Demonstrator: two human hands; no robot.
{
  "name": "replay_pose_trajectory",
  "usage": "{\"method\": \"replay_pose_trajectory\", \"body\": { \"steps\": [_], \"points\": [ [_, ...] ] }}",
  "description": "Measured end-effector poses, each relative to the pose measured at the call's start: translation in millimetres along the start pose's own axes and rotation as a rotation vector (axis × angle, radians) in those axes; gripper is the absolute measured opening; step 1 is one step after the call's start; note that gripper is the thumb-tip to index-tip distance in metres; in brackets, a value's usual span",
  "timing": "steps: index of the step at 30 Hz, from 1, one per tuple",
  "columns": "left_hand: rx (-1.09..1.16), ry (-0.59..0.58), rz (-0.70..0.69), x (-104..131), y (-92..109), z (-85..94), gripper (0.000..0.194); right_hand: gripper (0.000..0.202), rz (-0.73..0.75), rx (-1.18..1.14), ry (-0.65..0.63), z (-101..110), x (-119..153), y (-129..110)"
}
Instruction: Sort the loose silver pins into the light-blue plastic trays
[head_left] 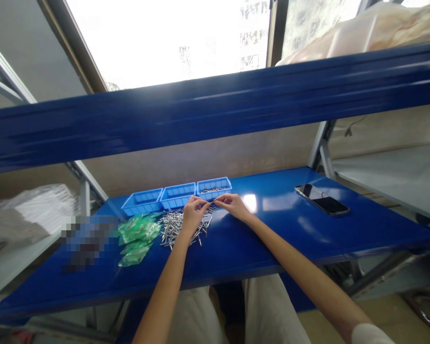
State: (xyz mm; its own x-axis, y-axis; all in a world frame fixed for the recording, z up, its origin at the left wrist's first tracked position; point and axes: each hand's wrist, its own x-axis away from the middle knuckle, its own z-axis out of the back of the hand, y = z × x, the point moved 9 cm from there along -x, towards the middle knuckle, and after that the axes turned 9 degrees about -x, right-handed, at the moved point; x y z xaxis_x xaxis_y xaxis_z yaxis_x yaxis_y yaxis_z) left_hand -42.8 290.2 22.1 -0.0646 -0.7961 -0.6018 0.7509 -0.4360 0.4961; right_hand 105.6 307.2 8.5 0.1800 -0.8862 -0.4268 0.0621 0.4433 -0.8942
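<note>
1. Two hands meet over the pin pile (181, 228) at table centre: left hand (194, 213) and right hand (234, 205) both pinch what looks like one thin pin between fingertips; too small to be sure.
2. Pins: light, stiff, slick, roll easily. Best gripped mid-shaft.
3. Blue trays (177, 195) at 12 o'clock of the pile, green bags (138, 236) at 9, phone (321, 199) at 3, well apart.
4. Overhead shelf beam (215, 110) limits headroom.

Bare forearms, light beige trousers

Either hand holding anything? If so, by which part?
Both hands, left hand and right hand, pinch something thin, seemingly one metal pin, by its ends above the pin pile; too small to confirm.
</note>
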Motion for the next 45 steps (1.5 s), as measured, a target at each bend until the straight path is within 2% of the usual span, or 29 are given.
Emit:
{"method": "replay_pose_trajectory", "body": {
  "steps": [4, 11, 18, 23, 26, 29, 33, 37, 40, 45],
  "points": [
    [-0.021, 0.036, 0.016, 0.6, 1.3, 4.5, 0.019, 0.030, -0.050, -0.056, -0.031, -4.8, 1.1, 1.1],
    [-0.147, 0.042, 0.084, 2.4, -6.1, 3.8, 0.020, 0.034, -0.123, -0.125, 0.093, 8.2, -2.4, 11.1],
    [-0.168, 0.074, 0.170, 3.1, -10.5, 9.5, 0.021, 0.031, -0.180, -0.124, 0.045, 5.7, -1.5, 21.0],
    [-0.128, 0.022, 0.140, 2.3, -10.1, 0.7, 0.021, 0.034, -0.153, -0.196, 0.087, 14.7, -5.1, 16.7],
    [-0.112, -0.007, 0.113, 2.3, -9.5, -5.4, 0.022, 0.042, -0.142, -0.243, 0.031, 11.4, -6.7, 12.2],
    [-0.111, -0.007, 0.106, 2.3, -9.1, -6.6, 0.021, 0.037, -0.145, -0.107, -0.022, 6.8, -4.0, 12.0],
    [-0.114, -0.012, 0.106, 2.1, -7.2, -5.9, 0.020, 0.021, -0.026, 0.233, -0.063, 0.4, 2.9, 7.6],
    [-0.131, -0.029, 0.096, 2.7, -2.8, -6.1, 0.019, 0.021, -0.013, 0.501, -0.073, -6.1, 8.4, 14.8],
    [-0.139, -0.044, 0.071, 3.4, 1.8, -6.7, 0.018, 0.024, -0.037, 0.613, -0.053, -8.5, 8.5, 21.5],
    [-0.157, -0.070, 0.050, 4.1, 5.9, -8.1, 0.018, 0.014, -0.047, 0.655, -0.023, -8.6, 5.5, 25.7]
  ]
}}
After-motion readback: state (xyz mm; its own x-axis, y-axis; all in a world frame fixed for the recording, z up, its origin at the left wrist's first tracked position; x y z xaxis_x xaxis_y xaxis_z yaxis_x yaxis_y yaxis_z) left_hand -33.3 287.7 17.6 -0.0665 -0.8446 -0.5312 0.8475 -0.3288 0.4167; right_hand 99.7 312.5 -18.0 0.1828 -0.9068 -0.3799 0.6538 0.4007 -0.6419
